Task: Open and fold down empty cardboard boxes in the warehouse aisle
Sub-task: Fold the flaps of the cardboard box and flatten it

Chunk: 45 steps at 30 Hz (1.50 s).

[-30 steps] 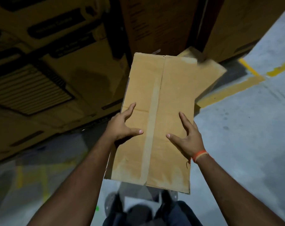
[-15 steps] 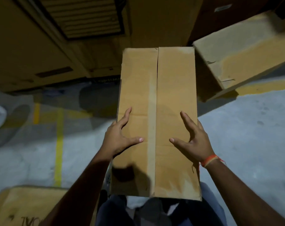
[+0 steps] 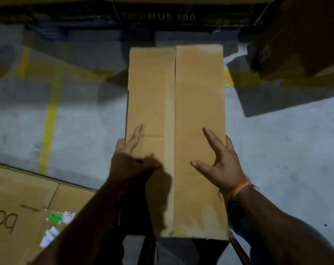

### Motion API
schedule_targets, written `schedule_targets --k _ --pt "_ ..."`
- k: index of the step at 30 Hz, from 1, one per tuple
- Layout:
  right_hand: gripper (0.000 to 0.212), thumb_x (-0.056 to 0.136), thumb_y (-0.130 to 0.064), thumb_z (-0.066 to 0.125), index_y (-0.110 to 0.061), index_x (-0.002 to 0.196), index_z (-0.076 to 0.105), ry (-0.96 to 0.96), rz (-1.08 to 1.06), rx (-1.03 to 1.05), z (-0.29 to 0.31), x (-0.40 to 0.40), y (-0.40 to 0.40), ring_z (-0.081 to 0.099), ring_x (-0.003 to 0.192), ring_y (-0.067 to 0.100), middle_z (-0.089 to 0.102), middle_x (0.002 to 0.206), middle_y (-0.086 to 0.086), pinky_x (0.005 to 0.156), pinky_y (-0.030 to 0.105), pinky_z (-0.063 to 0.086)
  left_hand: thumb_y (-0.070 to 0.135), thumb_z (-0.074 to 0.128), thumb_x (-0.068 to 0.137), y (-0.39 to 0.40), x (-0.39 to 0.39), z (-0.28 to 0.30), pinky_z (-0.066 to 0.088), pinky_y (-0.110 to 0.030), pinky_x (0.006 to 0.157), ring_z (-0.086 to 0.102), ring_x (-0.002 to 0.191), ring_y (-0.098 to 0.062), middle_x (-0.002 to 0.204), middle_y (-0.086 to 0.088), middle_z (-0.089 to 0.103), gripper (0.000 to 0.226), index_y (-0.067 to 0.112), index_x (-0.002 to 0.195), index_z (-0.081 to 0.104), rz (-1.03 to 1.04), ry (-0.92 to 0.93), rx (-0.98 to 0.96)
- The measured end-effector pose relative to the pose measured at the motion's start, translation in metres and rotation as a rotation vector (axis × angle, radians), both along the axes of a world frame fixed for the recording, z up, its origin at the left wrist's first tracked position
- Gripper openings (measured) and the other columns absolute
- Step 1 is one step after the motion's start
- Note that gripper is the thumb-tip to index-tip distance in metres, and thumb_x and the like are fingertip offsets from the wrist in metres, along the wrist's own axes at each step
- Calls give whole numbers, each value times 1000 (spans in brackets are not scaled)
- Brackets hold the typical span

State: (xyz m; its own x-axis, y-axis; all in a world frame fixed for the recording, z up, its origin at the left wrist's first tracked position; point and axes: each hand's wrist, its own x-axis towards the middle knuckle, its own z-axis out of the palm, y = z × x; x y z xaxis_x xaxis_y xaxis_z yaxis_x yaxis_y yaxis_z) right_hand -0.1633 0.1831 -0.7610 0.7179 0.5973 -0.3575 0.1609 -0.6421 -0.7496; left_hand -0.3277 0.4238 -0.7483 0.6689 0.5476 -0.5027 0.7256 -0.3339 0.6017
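Box, a long plain brown carton, sits lengthwise in front of a person in a dim warehouse aisle, its top flaps closed and meeting along a centre seam, with a paler strip running just left of the seam. No print is readable on its top face. The left hand grips the box at its left edge: the forefinger lies straight on the top face, the thumb reaches across the flap, and the other fingers curl over the side. The right hand holds the right edge the same way, forefinger and thumb spread on the top, remaining fingers wrapped down the side. An orange band circles the right wrist.

Beyond the far end of the box, a dark carton bears the words "OPTIMUS 100" in pale capitals; smaller lettering beside it is too blurred to read. At lower left a flattened carton lies on the floor, showing part of a dark word, seen sideways and cut off at the frame edge, and a green-and-white label whose text cannot be made out. A yellow line is painted on the grey concrete. Another brown carton stands at upper right.
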Motion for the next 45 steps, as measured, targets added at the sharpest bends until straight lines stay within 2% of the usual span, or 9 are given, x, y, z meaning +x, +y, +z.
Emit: schedule_targets --k 3,8,12,17,21,25,30,37,45 --pt "102 72 -55 83 -56 153 19 -73 -17 -46 -1 -5 6 18 150 14 22 163 -4 114 24 10 62 92 54 11 3 -1 40 -31 103 38 111 -11 125 3 36 126 62 153 12 -23 -21 60" --pt "104 75 -55 82 -51 155 17 -111 -24 -188 24 8 -1 40 139 40 21 157 13 113 41 38 62 90 59 -17 5 3 44 -32 106 51 120 -18 132 -3 43 119 69 149 11 -34 -163 96" --pt "97 82 -58 74 -45 158 14 -147 -73 -314 29 9 -23 47 130 44 19 154 14 110 46 42 74 80 59 -45 16 -3 43 -44 112 42 139 -28 151 -10 42 116 68 149 7 -62 -190 64" --pt "89 88 -61 64 -45 158 11 -135 -103 -450 16 2 -47 27 143 49 1 163 17 115 54 36 83 64 59 -70 20 -16 49 -41 103 55 126 -26 143 -5 55 117 57 155 2 -113 -188 65" --pt "83 91 -60 59 -42 158 12 -105 -73 -606 12 9 -57 7 148 51 -6 165 19 117 62 27 64 76 73 -90 30 -24 49 -41 105 57 129 -28 147 -5 55 117 45 160 0 -192 -185 46" --pt "82 94 -66 47 -38 160 6 -3 -25 -470 6 12 -53 18 149 45 6 166 19 120 53 24 51 78 83 -115 42 -55 45 -49 111 44 142 -31 160 -9 40 113 34 162 -2 -203 -51 -13" --pt "112 79 -74 62 -44 155 -14 145 -12 -484 -10 14 -50 31 142 44 10 163 11 115 53 37 49 72 90 -122 57 -94 51 -40 102 57 128 -30 145 -7 57 77 20 153 39 -88 10 -142" --pt "124 75 -63 75 -49 152 -21 209 30 -490 -17 32 -46 36 138 42 14 160 17 111 48 40 84 70 67 -123 79 -161 44 -54 111 55 130 -28 147 -2 54 111 28 155 35 358 -78 -653" --pt "117 86 -48 73 -59 144 -28 251 77 -450 -12 36 -36 39 135 46 8 160 21 111 47 39 89 73 58 -103 73 -211 35 -58 117 35 148 -28 164 2 31 119 59 151 6 364 -62 -726"
